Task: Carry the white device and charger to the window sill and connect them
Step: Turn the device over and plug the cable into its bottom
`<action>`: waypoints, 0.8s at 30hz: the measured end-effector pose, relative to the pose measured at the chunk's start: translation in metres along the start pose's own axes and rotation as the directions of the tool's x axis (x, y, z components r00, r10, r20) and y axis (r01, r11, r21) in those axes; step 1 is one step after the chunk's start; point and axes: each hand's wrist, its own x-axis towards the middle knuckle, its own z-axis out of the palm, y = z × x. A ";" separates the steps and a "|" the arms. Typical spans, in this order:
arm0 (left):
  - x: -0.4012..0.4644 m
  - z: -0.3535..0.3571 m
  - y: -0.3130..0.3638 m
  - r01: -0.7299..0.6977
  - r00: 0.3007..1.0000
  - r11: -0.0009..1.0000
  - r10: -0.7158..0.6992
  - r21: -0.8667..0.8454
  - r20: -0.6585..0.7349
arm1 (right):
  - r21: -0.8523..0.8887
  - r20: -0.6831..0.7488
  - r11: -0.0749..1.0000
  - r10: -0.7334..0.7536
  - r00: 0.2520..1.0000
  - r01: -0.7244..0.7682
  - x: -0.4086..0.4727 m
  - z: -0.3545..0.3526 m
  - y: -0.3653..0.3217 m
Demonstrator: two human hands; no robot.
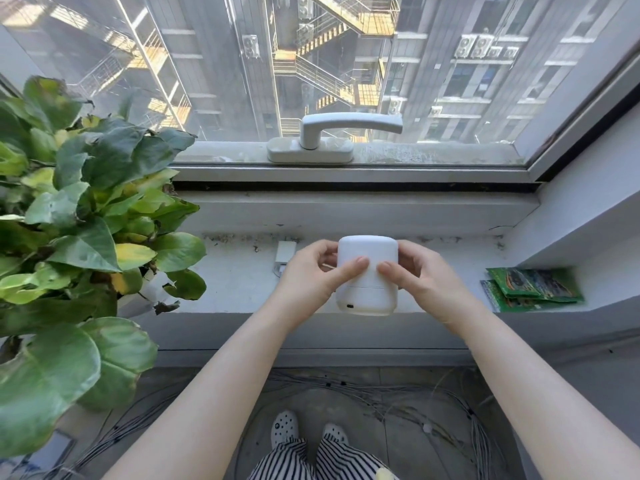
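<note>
A white, rounded cylindrical device (367,292) is held over the front edge of the window sill (235,282). A small port shows low on its near side. My left hand (311,275) grips its left side and my right hand (419,275) grips its right side, thumbs pressed on the front. The white charger (285,252) lies on the sill just left of my left hand, with a bit of white cable below it; nothing is plugged into the device's port.
A large leafy potted plant (86,237) fills the left of the sill. Green packets (533,289) lie at the sill's right end. A white window handle (332,136) sits on the frame behind. Cables (381,396) cover the floor by my feet.
</note>
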 end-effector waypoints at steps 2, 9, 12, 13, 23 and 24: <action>-0.004 -0.001 0.006 0.080 0.997 0.996 -0.080 -0.029 0.013 | -0.006 0.023 1.000 0.029 0.999 -0.029 -0.001 0.004 -0.003; -0.006 -0.008 0.016 0.342 0.940 0.882 -0.321 -0.325 0.117 | 0.091 0.216 0.994 0.033 0.976 -0.054 -0.008 -0.002 -0.003; -0.006 -0.006 0.017 0.405 0.914 0.788 -0.356 -0.463 0.193 | 0.184 0.259 0.983 -0.027 0.966 -0.022 -0.011 0.001 0.000; -0.007 -0.004 0.018 0.423 0.906 0.757 -0.362 -0.498 0.220 | 0.217 0.241 0.976 -0.035 0.970 -0.019 -0.011 0.003 0.001; -0.002 -0.011 0.015 0.117 0.992 0.990 -0.120 -0.082 -0.028 | 0.231 0.237 0.967 0.048 0.970 -0.104 -0.006 -0.012 0.000; -0.002 -0.014 0.019 0.094 0.996 0.995 -0.094 -0.034 -0.009 | 0.202 0.272 0.973 0.056 0.961 -0.114 -0.006 -0.015 -0.003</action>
